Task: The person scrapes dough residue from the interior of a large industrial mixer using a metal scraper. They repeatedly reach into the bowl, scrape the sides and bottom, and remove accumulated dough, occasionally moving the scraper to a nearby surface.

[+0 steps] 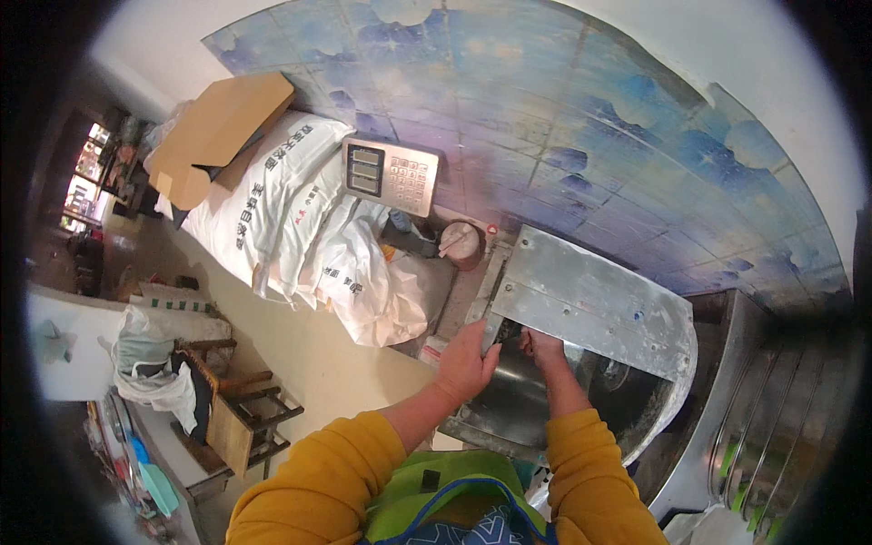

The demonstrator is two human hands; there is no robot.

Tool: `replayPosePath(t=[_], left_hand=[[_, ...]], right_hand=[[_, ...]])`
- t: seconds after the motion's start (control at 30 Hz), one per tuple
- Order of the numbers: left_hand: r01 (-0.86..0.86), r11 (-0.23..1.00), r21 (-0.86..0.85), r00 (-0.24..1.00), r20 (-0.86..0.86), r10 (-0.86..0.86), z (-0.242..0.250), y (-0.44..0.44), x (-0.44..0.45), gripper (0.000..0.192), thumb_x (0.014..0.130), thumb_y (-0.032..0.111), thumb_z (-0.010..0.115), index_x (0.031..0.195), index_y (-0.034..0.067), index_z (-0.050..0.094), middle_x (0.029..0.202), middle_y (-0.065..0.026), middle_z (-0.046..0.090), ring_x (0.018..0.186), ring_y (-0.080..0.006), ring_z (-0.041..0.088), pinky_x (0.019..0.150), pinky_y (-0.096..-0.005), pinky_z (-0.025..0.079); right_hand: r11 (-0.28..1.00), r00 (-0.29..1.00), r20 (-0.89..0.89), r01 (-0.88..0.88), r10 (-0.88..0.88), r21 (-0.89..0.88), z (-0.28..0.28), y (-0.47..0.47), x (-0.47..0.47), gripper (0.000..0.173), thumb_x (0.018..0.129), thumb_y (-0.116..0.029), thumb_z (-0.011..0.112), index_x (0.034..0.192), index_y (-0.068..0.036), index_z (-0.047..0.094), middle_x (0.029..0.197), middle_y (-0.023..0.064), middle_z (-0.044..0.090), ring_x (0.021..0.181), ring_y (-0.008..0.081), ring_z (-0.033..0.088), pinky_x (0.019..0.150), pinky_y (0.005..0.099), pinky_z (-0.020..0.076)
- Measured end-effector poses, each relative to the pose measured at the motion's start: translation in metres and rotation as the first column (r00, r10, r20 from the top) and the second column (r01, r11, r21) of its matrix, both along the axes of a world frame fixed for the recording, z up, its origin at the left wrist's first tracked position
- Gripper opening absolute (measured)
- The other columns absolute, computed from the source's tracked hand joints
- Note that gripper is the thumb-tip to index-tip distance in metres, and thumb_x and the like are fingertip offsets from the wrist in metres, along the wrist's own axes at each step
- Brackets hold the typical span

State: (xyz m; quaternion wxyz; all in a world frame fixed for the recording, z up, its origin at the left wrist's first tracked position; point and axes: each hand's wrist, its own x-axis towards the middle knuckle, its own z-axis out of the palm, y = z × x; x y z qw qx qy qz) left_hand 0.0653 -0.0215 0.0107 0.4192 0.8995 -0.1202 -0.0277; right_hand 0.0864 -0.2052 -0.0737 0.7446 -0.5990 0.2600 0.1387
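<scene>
Before me stands a metal machine with a riveted sheet-metal cover [599,306] over a smooth dark drum or tub [511,388]. My left hand [470,361] rests at the machine's left side, its thumb spread from the fingers, which are partly hidden behind a metal edge piece [492,334]. My right hand [541,346] reaches under the lower edge of the cover, its fingers curled near a dark gap. Whether it holds anything there is hidden from view.
Left of the machine are a round tub with a lid [460,244], a digital scale display [391,176] and white printed sacks [272,204] topped by a cardboard piece [218,129]. A wooden stool [235,429] stands at lower left. A metal rack [763,422] is at right; a tiled wall [477,102] rises behind.
</scene>
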Motion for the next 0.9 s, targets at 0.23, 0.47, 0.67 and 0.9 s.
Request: replayPosePath(t=[0.23,0.47,0.67,0.9], left_hand=[[-0.026,1.0,-0.01,0.998,0.048,0.026,0.007,-0.002,-0.001,0.044,0.086,0.017,0.06,0.123,-0.002,0.045,0.108,-0.0252,0.056,0.099,-0.0427,0.055,0.085,-0.0457,0.045],[-0.014,1.0,0.0,0.996,0.086,0.014,0.002,-0.001,-0.001,0.044,0.086,0.017,0.061,0.123,-0.002,0.045,0.109,-0.0251,0.055,0.099,-0.0429,0.055,0.084,-0.0463,0.045],[-0.001,1.0,0.006,0.997,0.076,0.001,0.003,-0.002,-0.001,0.045,0.086,0.019,0.061,0.123,-0.003,0.046,0.111,-0.0252,0.055,0.1,-0.0428,0.055,0.085,-0.0461,0.045],[-0.005,1.0,-0.017,1.0,0.031,0.005,-0.002,-0.001,-0.002,0.048,0.088,0.023,0.061,0.123,-0.004,0.045,0.112,-0.0261,0.055,0.098,-0.0435,0.056,0.084,-0.0471,0.046]], right_hand=[[0.997,0.996,0.086,0.04,-0.034,-0.059,0.048,-0.03,-0.083,0.01,0.089,-0.013,0.057,0.088,-0.008,0.049,0.052,0.0036,0.045,0.037,0.0142,0.042,0.035,0.0283,0.0341],[0.992,0.992,-0.091,0.094,-0.086,0.079,-0.021,-0.057,-0.027,0.016,0.094,-0.022,0.055,0.092,-0.008,0.047,0.052,0.005,0.045,0.036,0.0155,0.041,0.033,0.0284,0.0325],[0.964,0.961,0.08,0.263,-0.264,0.03,0.027,-0.06,-0.092,0.014,0.096,-0.022,0.051,0.095,-0.008,0.047,0.049,0.0034,0.044,0.033,0.0142,0.039,0.031,0.0269,0.032],[0.93,0.952,-0.172,0.192,-0.254,-0.314,0.033,-0.11,-0.053,0.017,0.096,-0.024,0.051,0.089,-0.009,0.053,0.047,0.0035,0.045,0.034,0.0146,0.044,0.032,0.027,0.0336]])
